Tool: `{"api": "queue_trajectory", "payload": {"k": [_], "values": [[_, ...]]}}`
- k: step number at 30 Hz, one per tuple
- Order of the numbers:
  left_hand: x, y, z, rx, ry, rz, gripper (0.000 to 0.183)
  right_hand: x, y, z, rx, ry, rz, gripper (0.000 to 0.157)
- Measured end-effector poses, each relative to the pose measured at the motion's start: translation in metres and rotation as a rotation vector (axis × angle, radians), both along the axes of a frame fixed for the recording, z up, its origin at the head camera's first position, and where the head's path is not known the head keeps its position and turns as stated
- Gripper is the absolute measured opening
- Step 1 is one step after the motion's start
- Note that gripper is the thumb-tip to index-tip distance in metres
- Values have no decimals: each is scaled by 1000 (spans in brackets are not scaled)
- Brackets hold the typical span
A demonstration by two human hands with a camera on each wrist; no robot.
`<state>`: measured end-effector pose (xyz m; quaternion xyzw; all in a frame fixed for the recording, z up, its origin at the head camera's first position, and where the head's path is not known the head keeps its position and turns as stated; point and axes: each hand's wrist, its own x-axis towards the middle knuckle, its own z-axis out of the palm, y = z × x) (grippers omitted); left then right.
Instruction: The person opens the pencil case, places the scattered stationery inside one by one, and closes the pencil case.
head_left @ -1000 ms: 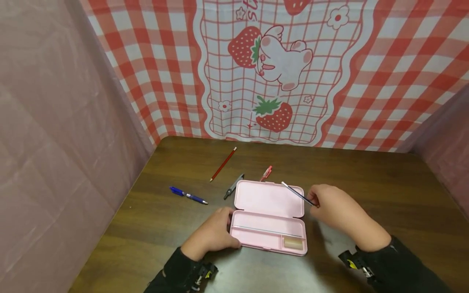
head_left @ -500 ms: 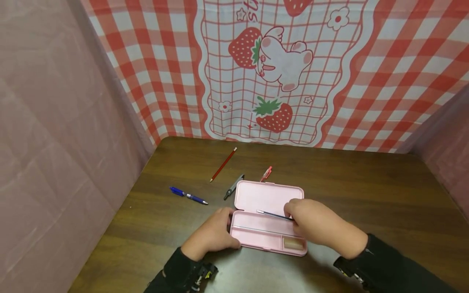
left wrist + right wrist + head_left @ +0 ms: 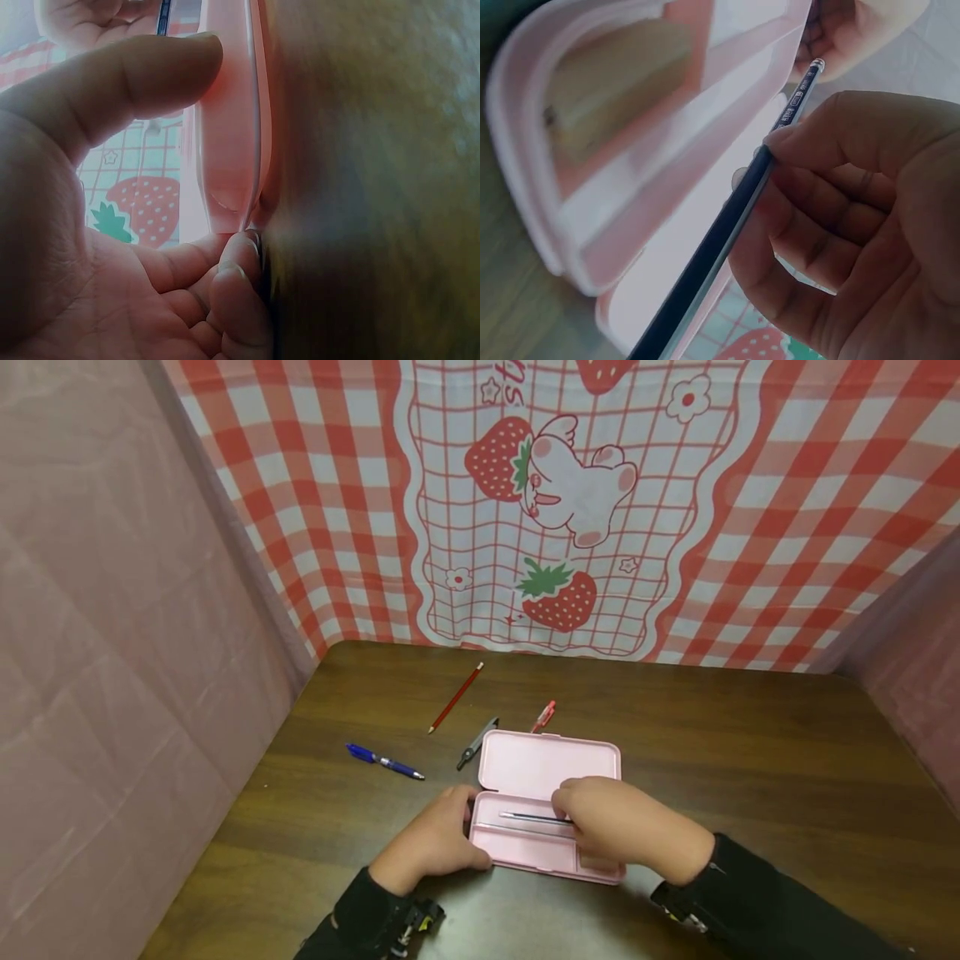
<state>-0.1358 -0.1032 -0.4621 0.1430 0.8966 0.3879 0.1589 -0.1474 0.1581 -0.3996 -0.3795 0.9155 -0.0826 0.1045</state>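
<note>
An open pink pencil case (image 3: 517, 854) lies on the table with its lid (image 3: 536, 764) folded back. My left hand (image 3: 435, 839) holds the case's left end, thumb at the front edge and fingers at the far side. My right hand (image 3: 618, 822) pinches a dark blue pencil (image 3: 712, 232) between thumb and fingers. In the head view the pencil lies almost level over the case's long rear compartment, its light end toward the left; the right hand covers the other end. A tan block (image 3: 622, 82) sits in the small compartment at the right, mostly hidden by the hand in the head view.
Behind the case lie a grey drawing compass (image 3: 477, 743) and a red pen (image 3: 546, 714), partly behind the lid. A red pencil (image 3: 456, 697) and a blue pen (image 3: 385, 762) are farther left. A checked cloth (image 3: 360, 527) hangs at the table's back edge.
My right hand has carried the pencil from right of the lid leftward and toward me, over the rear compartment, turning it nearly level. The left hand has stayed on the case.
</note>
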Motion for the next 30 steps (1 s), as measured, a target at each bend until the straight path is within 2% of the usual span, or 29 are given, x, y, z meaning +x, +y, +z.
{"api": "queue_trajectory", "payload": {"k": [11,21,30], "values": [[-1,-2,-4,-6,-11,1,81,-2,-21,-11,56,-65,-60,11],[-2,-3,-3,-5,7,-4,81,-4,-22,-23,1,-15,-12,26],[-1,-1,-2,-3,8,-7,82,-5,-26,-29,20,-28,-52,25]]}}
